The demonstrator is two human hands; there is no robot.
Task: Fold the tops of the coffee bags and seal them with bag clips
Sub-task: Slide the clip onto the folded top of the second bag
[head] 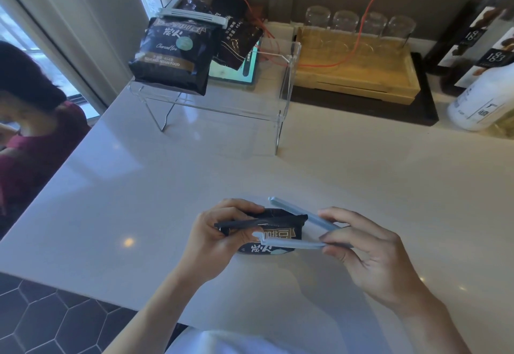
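We note 1 coffee bag (274,238) held low over the near part of the white tabletop (347,164), its top folded over. The left hand (219,238) grips the folded top at its left end, fingers (242,206) curled over the fold and thumb under it. The right hand (370,245) pinches the hinge end of a pale blue bag clip (300,228), whose 2 arms stand apart in a V around the bag's right side: 1 arm behind the fold, 1 across the printed front. The clip is not yet closed.

Risks, as we judge them:
- The fold may spring open if the left grip slackens before the arms meet. The foil looks stiff and creased.
- The clip enters from the right only. If it is not slid far enough left, the latch end may close on the bag rather than past it, and fail to lock.
- The left fingers lie in the clip's path, so they may be pinched, or may block the latch.
- The arms may close skewed across the fold and leave 1 corner unsealed.

On the clear acrylic stand (283,97) at the rear, a second coffee bag (172,53) already carries a grey clip (192,15) across its top. A third dark bag (239,39) leans behind it; we cannot tell whether it is clipped.
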